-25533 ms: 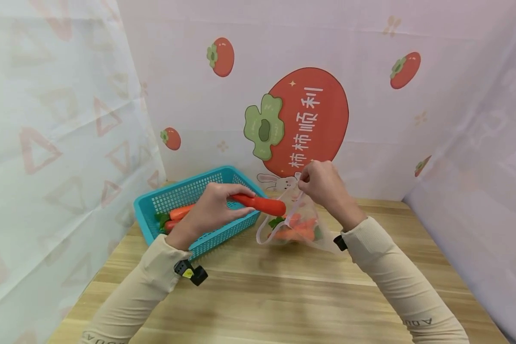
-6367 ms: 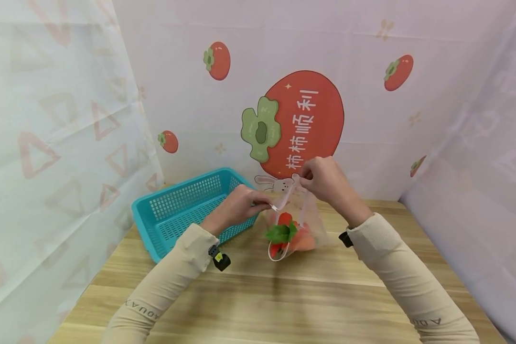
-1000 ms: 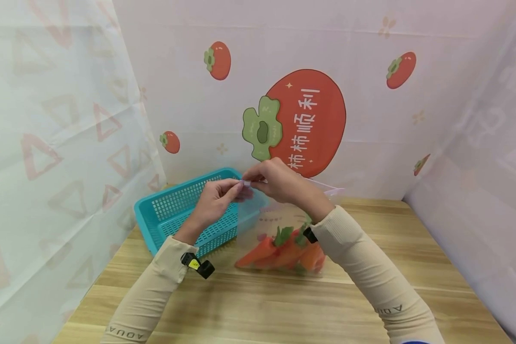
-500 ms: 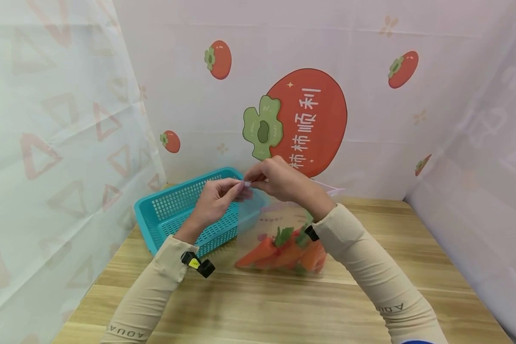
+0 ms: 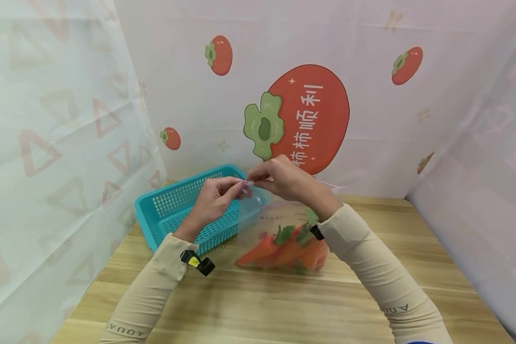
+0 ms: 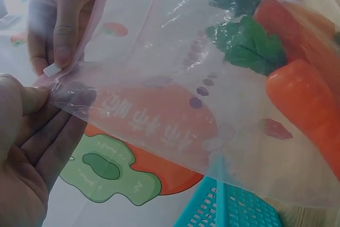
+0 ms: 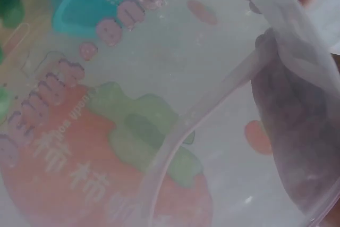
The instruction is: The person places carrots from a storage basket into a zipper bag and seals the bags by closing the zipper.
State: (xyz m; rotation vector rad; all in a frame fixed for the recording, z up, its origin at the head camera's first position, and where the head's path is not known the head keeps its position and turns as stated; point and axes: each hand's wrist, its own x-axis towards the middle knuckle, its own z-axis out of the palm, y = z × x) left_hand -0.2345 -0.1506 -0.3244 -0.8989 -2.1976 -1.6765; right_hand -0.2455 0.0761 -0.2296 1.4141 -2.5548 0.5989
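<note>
A clear zip bag [image 5: 251,222] with pink print stands on the table, several orange-red toy-like carrots [image 5: 260,253] with green leaves lying in its bottom. My left hand [image 5: 212,200] pinches the bag's upper left corner between thumb and finger, its other fingers extended behind the film in the left wrist view. Right beside it, my right hand [image 5: 285,179] pinches the white zip slider [image 6: 52,70] at the same corner. Through the film, the right wrist view shows the pink zip strip [image 7: 180,126] curving along the bag's mouth.
A teal perforated basket [image 5: 219,236] stands on the wooden table [image 5: 262,306], behind and left of the bag. White printed cloth walls [image 5: 370,119] enclose the back and both sides. A blue edge [image 5: 419,342] shows at the bottom right.
Earlier, my left hand held a carrot by the bag's mouth and others lay in the basket; now carrots sit in the bag. Both hands have since met at its left corner, barely moving this last second.
</note>
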